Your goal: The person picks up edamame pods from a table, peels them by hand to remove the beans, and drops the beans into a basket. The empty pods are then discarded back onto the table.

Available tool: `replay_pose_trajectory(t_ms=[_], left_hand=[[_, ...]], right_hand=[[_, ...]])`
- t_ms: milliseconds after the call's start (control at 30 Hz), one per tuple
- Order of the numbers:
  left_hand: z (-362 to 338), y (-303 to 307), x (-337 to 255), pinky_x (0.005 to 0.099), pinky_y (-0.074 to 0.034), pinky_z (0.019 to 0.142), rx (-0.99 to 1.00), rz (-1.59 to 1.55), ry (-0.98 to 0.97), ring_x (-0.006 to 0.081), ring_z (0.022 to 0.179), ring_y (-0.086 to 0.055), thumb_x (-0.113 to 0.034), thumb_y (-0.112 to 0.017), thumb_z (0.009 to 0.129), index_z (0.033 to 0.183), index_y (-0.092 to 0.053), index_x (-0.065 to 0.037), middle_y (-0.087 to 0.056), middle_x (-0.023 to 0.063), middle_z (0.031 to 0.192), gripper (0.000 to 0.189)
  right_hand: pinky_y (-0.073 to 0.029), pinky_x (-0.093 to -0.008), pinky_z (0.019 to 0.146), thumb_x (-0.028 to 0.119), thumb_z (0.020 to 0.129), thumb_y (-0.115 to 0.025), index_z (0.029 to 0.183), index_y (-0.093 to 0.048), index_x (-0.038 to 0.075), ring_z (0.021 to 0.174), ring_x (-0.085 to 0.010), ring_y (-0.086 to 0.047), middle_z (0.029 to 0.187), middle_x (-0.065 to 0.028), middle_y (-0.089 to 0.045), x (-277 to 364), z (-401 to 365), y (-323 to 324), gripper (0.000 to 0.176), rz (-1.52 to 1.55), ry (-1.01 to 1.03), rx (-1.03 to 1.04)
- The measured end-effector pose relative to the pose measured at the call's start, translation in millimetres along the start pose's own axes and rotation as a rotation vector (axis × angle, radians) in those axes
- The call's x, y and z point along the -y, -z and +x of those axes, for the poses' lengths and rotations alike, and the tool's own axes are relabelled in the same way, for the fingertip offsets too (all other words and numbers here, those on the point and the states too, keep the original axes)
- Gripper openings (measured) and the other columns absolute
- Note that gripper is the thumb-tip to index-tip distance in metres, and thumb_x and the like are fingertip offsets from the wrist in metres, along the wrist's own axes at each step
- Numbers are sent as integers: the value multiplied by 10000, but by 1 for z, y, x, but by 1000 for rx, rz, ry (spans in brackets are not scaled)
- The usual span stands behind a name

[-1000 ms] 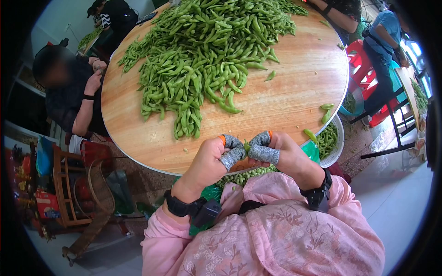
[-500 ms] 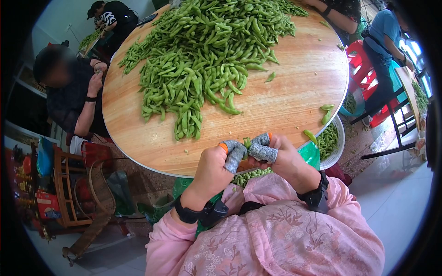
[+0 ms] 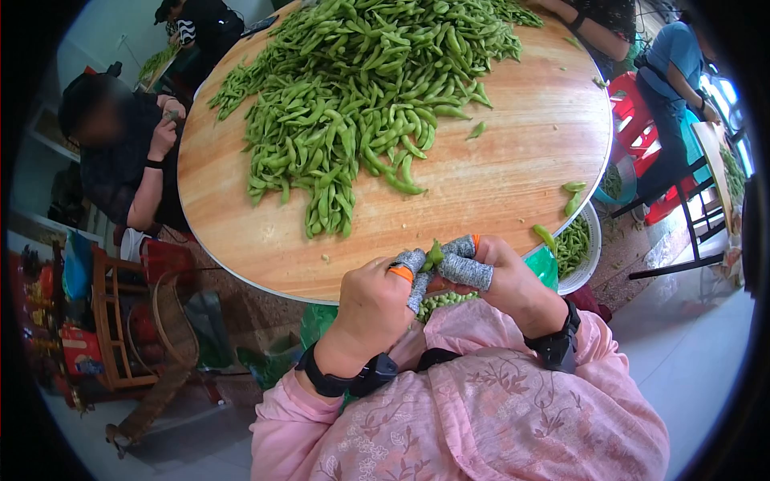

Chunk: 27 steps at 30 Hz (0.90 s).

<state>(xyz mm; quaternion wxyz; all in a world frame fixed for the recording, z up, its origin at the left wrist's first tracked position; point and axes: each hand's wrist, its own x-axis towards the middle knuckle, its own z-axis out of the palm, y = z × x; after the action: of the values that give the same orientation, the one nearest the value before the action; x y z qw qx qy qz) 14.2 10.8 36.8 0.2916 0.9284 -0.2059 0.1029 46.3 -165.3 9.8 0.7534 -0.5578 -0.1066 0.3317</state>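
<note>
Above the near table edge, a green edamame pod (image 3: 433, 256) is pinched between my two hands. My left hand (image 3: 375, 298) is closed on it from the left, with grey knitted sleeves and an orange band on the fingers. From the right, my right hand (image 3: 513, 279) grips the same pod, its fingers covered the same way. Fingers hide part of the pod. Shelled green beans (image 3: 445, 302) lie just below my hands, partly covered by them. Beyond, a big heap of edamame pods (image 3: 345, 104) covers much of the round wooden table (image 3: 481, 188).
A white basket (image 3: 592, 264) of pods stands at the table's right edge, near green plastic (image 3: 542, 268) and a few stray pods (image 3: 573, 197). One person (image 3: 132, 152) sits at the left; another person (image 3: 672, 72) is at the right. A wooden chair (image 3: 112, 321) stands lower left.
My left hand has turned and its fingers have shifted around the pod, which now shows more above them. My right hand has moved slightly. The heap looks the same.
</note>
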Motion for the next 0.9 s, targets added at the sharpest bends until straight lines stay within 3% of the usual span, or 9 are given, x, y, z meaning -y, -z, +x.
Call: replay_pose_trajectory(t_ms=[100, 167, 267, 600, 700, 767, 800, 867, 900], left_hand=[[-1, -1, -1, 355, -451, 532, 36, 146, -41, 306, 616, -563, -18, -604, 633, 830, -585, 19, -576, 157, 698, 202], [-1, -3, 0, 344, -416, 457, 6, 197, -138, 251, 586, -520, -24, -524, 572, 713, -528, -11, -489, 97, 615, 142], [-1, -1, -5, 337, -419, 453, 4, 231, -150, 240, 587, -522, -41, -525, 591, 658, -509, -14, -487, 89, 616, 74], [-4, -7, 0, 347, -440, 481, -41, 189, -199, 251, 592, -530, -48, -532, 581, 693, -551, -3, -531, 106, 671, 122], [-8, -11, 7, 309, -459, 557, -20, -3, -118, 243, 628, -582, -7, -624, 632, 811, -565, 37, -582, 139, 736, 194], [-8, -11, 2, 262, -461, 586, -33, -477, 131, 160, 652, -589, -8, -629, 708, 811, -554, 33, -613, 97, 759, 134], [-11, -14, 2, 262, -461, 586, -32, -477, 130, 160, 652, -589, -8, -629, 708, 811, -554, 33, -613, 97, 759, 134], [-15, -22, 6, 229, -459, 590, -100, -932, 320, 95, 662, -551, 1, -578, 772, 841, -545, 18, -593, 35, 738, 79], [-15, -24, 10, 229, -459, 590, -108, -925, 320, 95, 662, -551, 1, -578, 772, 841, -545, 18, -593, 35, 738, 79]], right_hand=[[-381, -186, 559, 268, 831, -550, 861, -594, 31, 680, -58, -531, 766, 0, -604, 7, -1, -1, 243, -8, -29, 19], [-409, -201, 603, 257, 833, -548, 872, -587, 18, 711, -77, -548, 788, -16, -606, 11, -3, -3, 245, 36, -19, 35], [-449, -235, 690, 233, 835, -547, 887, -572, -9, 758, -113, -571, 826, -50, -605, 9, -1, -1, 249, 47, -26, 52], [-477, -299, 753, 162, 841, -531, 864, -545, -28, 787, -156, -582, 831, -84, -595, 0, 1, -2, 192, 148, -15, -3], [-483, -310, 745, 137, 839, -530, 869, -545, -25, 788, -158, -581, 833, -77, -592, -5, 3, -1, 165, 222, 16, 53], [-485, -316, 748, 129, 836, -534, 873, -544, -25, 796, -157, -580, 833, -75, -592, -6, 3, 0, 159, 185, 83, 77], [-486, -321, 750, 122, 832, -539, 877, -543, -25, 805, -157, -579, 833, -72, -591, -6, 3, 0, 154, 146, 146, 106], [-480, -305, 733, 119, 827, -547, 874, -545, -22, 791, -146, -573, 822, -64, -590, -5, 3, -1, 149, 119, 171, 113], [-474, -290, 716, 116, 821, -555, 871, -548, -19, 778, -136, -567, 811, -57, -589, -5, 4, -2, 144, 93, 192, 124]])
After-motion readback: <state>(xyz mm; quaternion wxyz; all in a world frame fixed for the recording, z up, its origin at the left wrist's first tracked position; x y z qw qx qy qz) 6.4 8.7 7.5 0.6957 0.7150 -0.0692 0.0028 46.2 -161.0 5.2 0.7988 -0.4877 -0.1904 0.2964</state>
